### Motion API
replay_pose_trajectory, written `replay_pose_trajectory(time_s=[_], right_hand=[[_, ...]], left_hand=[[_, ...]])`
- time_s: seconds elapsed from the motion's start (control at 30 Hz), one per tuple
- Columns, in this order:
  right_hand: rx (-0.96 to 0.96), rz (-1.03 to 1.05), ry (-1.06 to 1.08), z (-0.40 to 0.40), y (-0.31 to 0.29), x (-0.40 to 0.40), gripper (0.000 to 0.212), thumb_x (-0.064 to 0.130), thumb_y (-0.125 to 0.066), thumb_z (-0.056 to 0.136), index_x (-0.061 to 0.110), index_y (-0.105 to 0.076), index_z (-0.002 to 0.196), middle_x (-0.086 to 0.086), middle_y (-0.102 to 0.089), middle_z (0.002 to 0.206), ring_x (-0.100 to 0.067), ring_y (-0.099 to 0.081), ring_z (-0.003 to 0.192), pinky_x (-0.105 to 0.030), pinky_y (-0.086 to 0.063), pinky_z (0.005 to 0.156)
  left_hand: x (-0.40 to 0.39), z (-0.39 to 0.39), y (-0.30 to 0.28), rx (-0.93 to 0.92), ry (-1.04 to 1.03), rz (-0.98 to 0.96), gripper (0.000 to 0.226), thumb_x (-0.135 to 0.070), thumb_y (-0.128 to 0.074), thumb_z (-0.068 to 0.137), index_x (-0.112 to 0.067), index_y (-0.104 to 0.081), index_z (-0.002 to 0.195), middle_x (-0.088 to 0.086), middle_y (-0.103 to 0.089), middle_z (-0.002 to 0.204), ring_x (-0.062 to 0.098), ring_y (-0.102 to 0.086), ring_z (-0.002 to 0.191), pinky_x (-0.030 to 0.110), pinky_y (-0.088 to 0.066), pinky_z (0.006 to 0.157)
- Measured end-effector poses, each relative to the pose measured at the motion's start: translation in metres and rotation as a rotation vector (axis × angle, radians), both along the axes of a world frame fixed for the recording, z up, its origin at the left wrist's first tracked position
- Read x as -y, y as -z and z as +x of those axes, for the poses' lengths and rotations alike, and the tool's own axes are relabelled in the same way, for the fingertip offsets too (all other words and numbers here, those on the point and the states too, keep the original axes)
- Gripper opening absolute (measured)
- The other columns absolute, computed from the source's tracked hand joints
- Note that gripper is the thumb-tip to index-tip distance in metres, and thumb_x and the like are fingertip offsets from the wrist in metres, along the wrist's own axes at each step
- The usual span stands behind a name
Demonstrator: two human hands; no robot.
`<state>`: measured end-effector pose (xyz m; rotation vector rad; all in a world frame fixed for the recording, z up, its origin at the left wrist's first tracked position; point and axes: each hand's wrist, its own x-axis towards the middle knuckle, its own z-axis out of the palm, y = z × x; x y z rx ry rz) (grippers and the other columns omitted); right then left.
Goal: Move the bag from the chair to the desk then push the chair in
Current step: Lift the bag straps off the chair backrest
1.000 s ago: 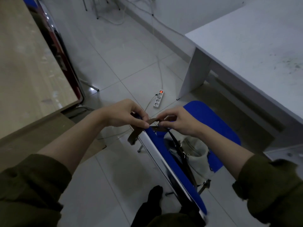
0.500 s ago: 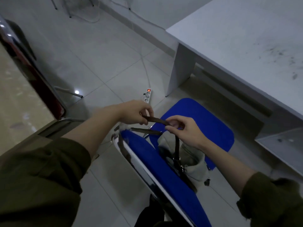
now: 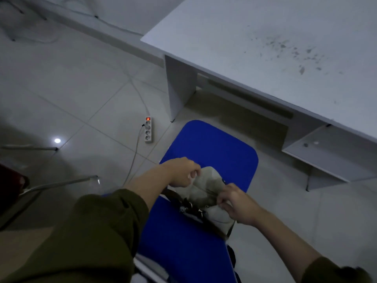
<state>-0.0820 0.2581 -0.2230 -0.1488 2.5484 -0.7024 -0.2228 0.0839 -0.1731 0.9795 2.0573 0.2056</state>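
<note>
A pale canvas bag with a dark brown strap and metal clasps sits on the blue seat of the chair, against the blue backrest near me. My left hand pinches the bag's upper left edge. My right hand grips the bag's right side. The white desk stands beyond the chair, at the upper right, its top bare apart from dark specks.
A white power strip with a red light lies on the tiled floor left of the chair, its cable trailing toward me. Metal legs of other furniture cross the floor at the left. A low shelf sits under the desk's right side.
Both hands have dropped from the brown strap above the backrest down onto the bag's body. The view has swung right, toward the desk.
</note>
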Motion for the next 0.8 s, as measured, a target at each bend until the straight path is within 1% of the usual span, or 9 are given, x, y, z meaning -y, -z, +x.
replay_pose_trajectory(time_s=[0.1,0.2,0.3,0.4,0.5,0.6,0.7,0.77,0.8], right_hand=[[-0.105,-0.067,0.182,-0.004,0.004,-0.015,0.01,0.008,-0.055,0.088,0.011,-0.061,0.081,0.012,-0.047,0.078,-0.015,-0.043,0.088,-0.025,-0.041,0.079],[-0.165,-0.106,0.335,-0.012,0.007,-0.033,0.007,0.008,-0.056,0.088,0.01,-0.06,0.083,0.004,-0.053,0.083,-0.016,-0.046,0.087,-0.017,-0.036,0.074],[-0.19,-0.161,0.461,-0.021,0.013,-0.049,0.008,0.006,-0.056,0.088,0.011,-0.059,0.083,0.003,-0.056,0.086,-0.016,-0.051,0.087,-0.02,-0.04,0.077],[-0.235,-0.192,0.599,-0.031,0.02,-0.06,0.011,0.007,-0.055,0.088,0.014,-0.056,0.08,0.009,-0.051,0.082,-0.006,-0.05,0.081,-0.016,-0.04,0.073],[-0.272,-0.203,0.682,-0.038,0.027,-0.064,0.011,0.009,-0.054,0.09,0.016,-0.055,0.082,0.013,-0.049,0.082,0.0,-0.048,0.081,-0.011,-0.038,0.069],[-0.262,-0.239,0.661,-0.038,0.034,-0.059,0.009,0.01,-0.051,0.091,0.014,-0.055,0.084,0.01,-0.054,0.082,-0.006,-0.052,0.082,-0.014,-0.041,0.072],[-0.218,-0.322,0.635,-0.03,0.039,-0.051,0.011,0.019,-0.047,0.094,0.016,-0.058,0.096,0.002,-0.06,0.094,-0.012,-0.053,0.092,-0.025,-0.043,0.08],[-0.211,-0.316,0.58,-0.027,0.041,-0.045,0.018,0.031,-0.05,0.092,0.021,-0.057,0.103,0.005,-0.058,0.102,-0.008,-0.048,0.098,-0.018,-0.038,0.082],[-0.225,-0.303,0.565,-0.028,0.041,-0.042,0.018,0.033,-0.052,0.09,0.021,-0.058,0.103,0.005,-0.057,0.1,-0.007,-0.048,0.095,-0.016,-0.036,0.079]], left_hand=[[-0.012,-0.002,0.012,-0.086,0.134,0.045,0.034,-0.008,-0.044,0.086,-0.02,-0.053,0.117,0.001,-0.056,0.12,0.017,-0.051,0.106,0.029,-0.042,0.087],[-0.021,-0.009,0.019,-0.135,0.156,0.147,0.028,-0.012,-0.044,0.087,-0.021,-0.059,0.109,0.0,-0.062,0.111,0.017,-0.051,0.105,0.039,-0.046,0.091],[-0.028,-0.02,0.027,-0.112,0.135,0.246,0.026,-0.023,-0.041,0.092,-0.02,-0.062,0.107,-0.002,-0.066,0.108,0.013,-0.049,0.105,0.038,-0.042,0.096],[-0.029,-0.031,0.035,-0.072,0.127,0.297,0.043,-0.049,-0.041,0.084,-0.026,-0.056,0.117,-0.005,-0.059,0.122,0.009,-0.043,0.117,0.037,-0.038,0.103],[-0.034,-0.035,0.045,-0.112,0.112,0.315,0.056,-0.05,-0.055,0.078,-0.024,-0.046,0.127,-0.003,-0.047,0.134,0.01,-0.036,0.126,0.031,-0.034,0.107],[-0.045,-0.027,0.055,-0.162,-0.095,0.444,0.038,-0.04,-0.06,0.082,-0.02,-0.053,0.113,-0.005,-0.052,0.113,0.009,-0.046,0.106,0.032,-0.043,0.097],[-0.053,-0.022,0.066,-0.219,-0.253,0.5,0.027,-0.034,-0.06,0.083,-0.017,-0.055,0.104,-0.008,-0.048,0.098,0.009,-0.049,0.09,0.028,-0.046,0.083],[-0.058,-0.02,0.068,-0.209,-0.33,0.524,0.023,-0.029,-0.061,0.083,-0.016,-0.055,0.101,-0.008,-0.049,0.095,0.006,-0.049,0.083,0.022,-0.041,0.078],[-0.06,-0.019,0.067,-0.193,-0.364,0.543,0.022,-0.027,-0.061,0.083,-0.015,-0.055,0.1,-0.007,-0.05,0.094,0.004,-0.048,0.081,0.019,-0.038,0.076]])
